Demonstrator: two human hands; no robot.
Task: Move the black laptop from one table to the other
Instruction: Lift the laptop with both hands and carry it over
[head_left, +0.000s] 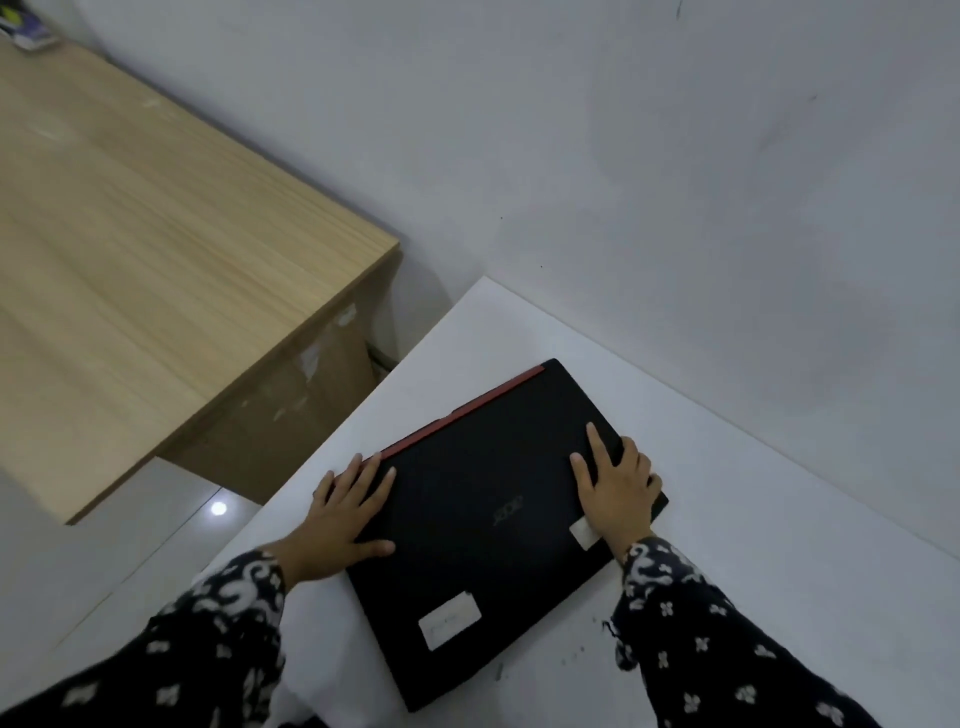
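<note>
The black laptop (483, 525), lid closed, with a red hinge strip and two white stickers, lies flat and skewed on the white table (753, 519). My left hand (345, 512) lies on its left edge, fingers spread over the lid and thumb on top. At the laptop's right edge my right hand (615, 491) rests with its fingers wrapped over the side. Both hands touch the laptop, and it sits on the table. The wooden table (156, 249) stands to the left, higher in view.
A grey wall (675, 156) runs behind both tables. A gap with pale tiled floor (130, 545) separates the wooden table from the white one. Some small coloured items (23, 28) sit at the wooden table's far left corner. Dark specks mark the white table near my right sleeve.
</note>
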